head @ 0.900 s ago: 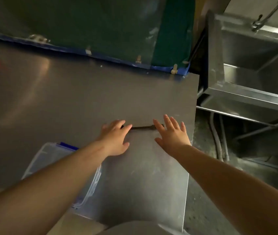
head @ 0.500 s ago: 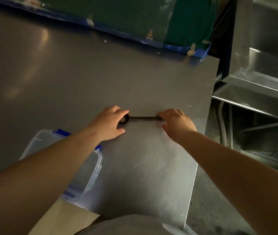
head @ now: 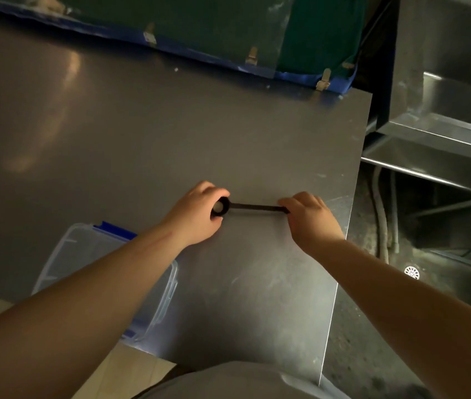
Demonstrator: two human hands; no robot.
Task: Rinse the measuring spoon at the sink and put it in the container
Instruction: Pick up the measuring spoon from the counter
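A dark measuring spoon [head: 254, 207] with a long thin handle is held level just above the steel table [head: 142, 145]. My left hand [head: 196, 216] grips its round bowl end, whose pale inside faces me. My right hand [head: 310, 218] pinches the handle's far tip. A clear plastic container [head: 84, 249] with blue clips lies at the table's near left, partly hidden under my left forearm. The steel sink [head: 452, 90] stands to the right of the table, across a gap.
A green and blue sheet [head: 228, 33] with metal clips hangs along the table's back edge. Pipes [head: 381, 214] and a floor drain [head: 411, 272] lie in the gap between table and sink. The table's right edge runs close to my right hand.
Both hands went from flat and spread beside the spoon to closed on its two ends, and the bowl now tips up toward me. The camera has dipped closer.
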